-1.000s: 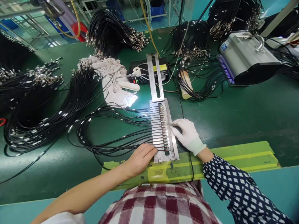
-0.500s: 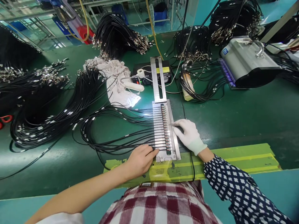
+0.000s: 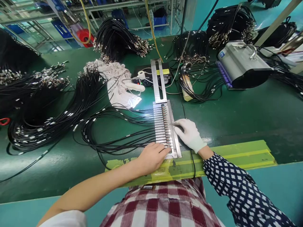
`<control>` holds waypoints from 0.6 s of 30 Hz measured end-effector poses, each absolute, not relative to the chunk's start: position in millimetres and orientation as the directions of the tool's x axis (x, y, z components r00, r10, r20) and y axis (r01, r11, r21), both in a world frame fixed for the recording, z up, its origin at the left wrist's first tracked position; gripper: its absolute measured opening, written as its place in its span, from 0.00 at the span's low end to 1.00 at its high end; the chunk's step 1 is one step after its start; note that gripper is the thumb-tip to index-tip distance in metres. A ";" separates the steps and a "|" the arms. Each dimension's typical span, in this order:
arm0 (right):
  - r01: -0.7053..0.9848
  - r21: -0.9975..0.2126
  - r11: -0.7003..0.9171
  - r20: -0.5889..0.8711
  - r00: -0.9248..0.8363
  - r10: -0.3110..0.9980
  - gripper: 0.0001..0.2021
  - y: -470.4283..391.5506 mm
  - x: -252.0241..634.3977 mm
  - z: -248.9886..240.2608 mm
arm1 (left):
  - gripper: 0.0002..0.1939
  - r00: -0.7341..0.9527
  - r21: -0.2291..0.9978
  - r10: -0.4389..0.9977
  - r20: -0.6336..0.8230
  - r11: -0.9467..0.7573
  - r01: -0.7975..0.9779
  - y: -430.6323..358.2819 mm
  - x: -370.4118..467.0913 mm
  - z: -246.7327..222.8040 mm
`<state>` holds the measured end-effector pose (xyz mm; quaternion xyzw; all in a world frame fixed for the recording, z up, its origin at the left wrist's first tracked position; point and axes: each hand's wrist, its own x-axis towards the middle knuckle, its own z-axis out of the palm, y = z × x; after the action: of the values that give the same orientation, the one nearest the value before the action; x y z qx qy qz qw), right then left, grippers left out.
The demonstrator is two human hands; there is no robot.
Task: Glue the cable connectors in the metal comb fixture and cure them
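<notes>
A long metal fixture (image 3: pixel 175 143) lies on the green bench, with black cables (image 3: pixel 127 136) running into its slots from the left and a row of metal connectors (image 3: pixel 166 124) along it. My bare left hand (image 3: pixel 152 157) rests over the fixture's near end, its fingertips on the last connectors and its fingers bent together. What those fingers grip, if anything, is too small to tell. In a white glove, my right hand (image 3: pixel 189 134) pinches the fixture's right edge with thumb and forefinger. A slotted metal bar (image 3: pixel 156 82) extends from the far end.
Large cable bundles (image 3: pixel 47 126) cover the left side. Behind the fixture are a black control box (image 3: pixel 146 78) and a white cloth (image 3: pixel 118 91). A silver machine with purple light (image 3: pixel 243 64) stands at the back right. Yellow-green tape (image 3: pixel 241 154) lines the front edge.
My left hand has moved right and slightly forward, from the cables at the fixture's near left corner onto the connectors. My right hand keeps its place at the right edge. The view has shifted slightly.
</notes>
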<state>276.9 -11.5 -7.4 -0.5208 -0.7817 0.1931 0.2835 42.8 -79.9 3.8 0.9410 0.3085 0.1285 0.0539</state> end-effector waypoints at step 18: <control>0.694 -0.613 0.376 0.221 -0.306 0.926 0.09 -9.2 281.7 -4.2 | 0.14 0.709 0.314 0.635 0.307 -0.771 0.554 -74.7 34.4 14.3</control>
<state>281.7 -9.2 -4.2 -0.5185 -0.7812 0.2072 0.2793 34.4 -74.7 14.3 0.9190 0.3235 0.2021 0.0997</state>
